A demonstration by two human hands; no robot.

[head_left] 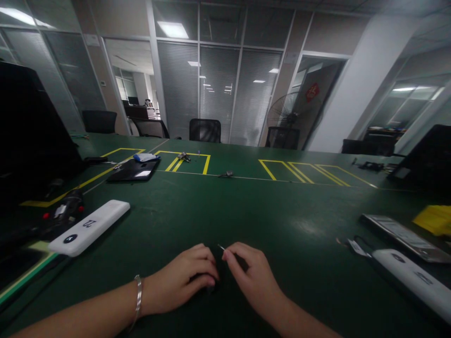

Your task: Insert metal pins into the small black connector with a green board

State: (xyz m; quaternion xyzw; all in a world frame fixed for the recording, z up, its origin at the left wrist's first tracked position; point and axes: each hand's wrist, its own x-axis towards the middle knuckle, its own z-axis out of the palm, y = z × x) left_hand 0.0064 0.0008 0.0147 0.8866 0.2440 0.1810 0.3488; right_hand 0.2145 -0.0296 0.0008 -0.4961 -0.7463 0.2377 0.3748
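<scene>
My left hand [186, 279], with a silver bracelet [138, 295] at the wrist, is closed low over the green table [197, 211]. Its fingers curl round a small dark object [211, 287] that mostly stays hidden under them. Just to the right, my right hand [252, 272] pinches a thin, light metal-looking piece [221, 247] between thumb and forefinger. The tip of that piece points up and left, towards my left hand's fingers. A narrow gap separates the two hands.
On the left lie a white power bank [93, 227], a black tablet-like slab [134, 170] and a dark monitor [31, 131]. To the right are another white power bank [412, 281], a phone-like device [405, 237] and a yellow object [435, 219]. Small metal parts [183, 157] sit farther back.
</scene>
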